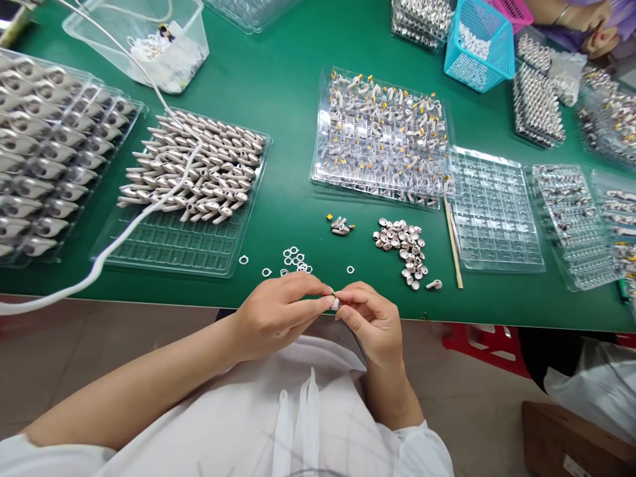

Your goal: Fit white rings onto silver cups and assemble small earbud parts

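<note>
My left hand (285, 308) and my right hand (372, 321) meet at the table's front edge. Between their fingertips is a small, shiny, rounded earbud part (336, 304), pinched from both sides and mostly covered by the fingers. Several thin white rings (298, 259) lie just beyond my left hand, with one lone ring (350, 269) farther right. Past my right hand is a loose pile of cup-shaped earbud covers (405, 246). A single stemmed earbud piece (434, 285) rests beside them. Farther back sits a small cluster of earbud pieces with orange tabs (340, 226).
A tray of earbud stems (193, 165) stands left, crossed by a white cable (144, 215). Behind the parts is a transparent tray of tabbed pieces (382, 136). A wooden stick (454, 245) lies beside a transparent tray (499, 212). A blue basket (479, 50) stands near another person's hands (591, 30).
</note>
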Motion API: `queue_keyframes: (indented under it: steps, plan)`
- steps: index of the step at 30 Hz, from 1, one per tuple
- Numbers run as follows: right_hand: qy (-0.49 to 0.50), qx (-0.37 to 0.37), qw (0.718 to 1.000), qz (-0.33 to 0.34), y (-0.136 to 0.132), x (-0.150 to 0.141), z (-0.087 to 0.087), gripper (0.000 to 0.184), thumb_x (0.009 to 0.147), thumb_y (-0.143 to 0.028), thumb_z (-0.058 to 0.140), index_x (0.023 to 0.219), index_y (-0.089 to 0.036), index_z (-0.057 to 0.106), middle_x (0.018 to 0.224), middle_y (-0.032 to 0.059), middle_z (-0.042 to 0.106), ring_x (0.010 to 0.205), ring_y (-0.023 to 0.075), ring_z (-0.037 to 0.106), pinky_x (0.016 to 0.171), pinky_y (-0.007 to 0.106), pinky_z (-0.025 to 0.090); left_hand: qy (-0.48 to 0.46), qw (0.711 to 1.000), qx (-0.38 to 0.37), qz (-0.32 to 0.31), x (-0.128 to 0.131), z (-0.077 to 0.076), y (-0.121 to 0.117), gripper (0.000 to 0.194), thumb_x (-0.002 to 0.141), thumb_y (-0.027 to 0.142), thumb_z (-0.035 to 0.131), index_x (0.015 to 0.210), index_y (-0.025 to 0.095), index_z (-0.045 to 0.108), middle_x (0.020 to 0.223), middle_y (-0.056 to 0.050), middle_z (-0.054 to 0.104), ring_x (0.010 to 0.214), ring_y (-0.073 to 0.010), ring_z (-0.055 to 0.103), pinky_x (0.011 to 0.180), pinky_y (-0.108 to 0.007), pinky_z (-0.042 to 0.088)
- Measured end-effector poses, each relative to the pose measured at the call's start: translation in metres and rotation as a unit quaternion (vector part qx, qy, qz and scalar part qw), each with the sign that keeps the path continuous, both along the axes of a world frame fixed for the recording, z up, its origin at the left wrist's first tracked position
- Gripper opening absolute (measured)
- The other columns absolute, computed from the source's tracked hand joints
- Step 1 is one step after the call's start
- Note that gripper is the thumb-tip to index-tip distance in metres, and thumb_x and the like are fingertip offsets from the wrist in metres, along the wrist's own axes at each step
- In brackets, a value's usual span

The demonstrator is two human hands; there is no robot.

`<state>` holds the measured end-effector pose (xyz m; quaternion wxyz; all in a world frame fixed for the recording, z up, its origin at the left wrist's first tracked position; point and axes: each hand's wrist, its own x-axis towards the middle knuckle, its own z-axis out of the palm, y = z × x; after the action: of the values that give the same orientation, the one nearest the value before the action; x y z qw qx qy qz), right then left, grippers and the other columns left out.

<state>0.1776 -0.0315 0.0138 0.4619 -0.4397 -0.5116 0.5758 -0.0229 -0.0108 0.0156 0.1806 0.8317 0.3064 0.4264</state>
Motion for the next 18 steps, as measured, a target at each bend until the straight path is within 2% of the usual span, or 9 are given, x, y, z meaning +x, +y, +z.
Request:
queue_keyframes:
  steps: [6,11,18]
  plan:
    - [0.008,-0.016,1.0,0.01,0.0006,0.0011,-0.0038,0.012,0.084,-0.027,0.072,0.094,-0.021,0.074,0.087,0.0051,0.066,0.074,0.0147,0.063,0.062,0.026,0.055,0.038,0.998,0.038,-0.018,-0.0025,0.0047,0.0001,0.02,0.091,0.006,0.054,0.107,0.013,0.065,0.092,-0.014,0.073,0.085,-0.0195,0.069,0.071,-0.03,0.06]
    - [0.019,0.0,1.0,0.018,0.0014,0.0024,-0.0072,0.011,0.083,-0.025,0.073,0.093,-0.021,0.074,0.085,0.0049,0.067,0.079,0.0164,0.063,0.068,0.028,0.055,0.02,0.999,0.026,-0.023,-0.0014,0.0054,0.0004,0.02,0.088,0.005,0.058,0.105,0.013,0.066,0.091,-0.013,0.074,0.083,-0.0188,0.068,0.07,-0.029,0.06]
    - [-0.006,0.01,1.0,0.015,0.0006,0.006,-0.0079,0.012,0.082,-0.025,0.075,0.094,-0.024,0.077,0.086,0.0053,0.071,0.079,0.0171,0.066,0.065,0.028,0.056,0.023,0.999,0.023,-0.01,0.0005,0.0055,0.0003,0.019,0.089,0.006,0.058,0.104,0.015,0.065,0.088,-0.01,0.074,0.079,-0.0167,0.067,0.067,-0.026,0.059]
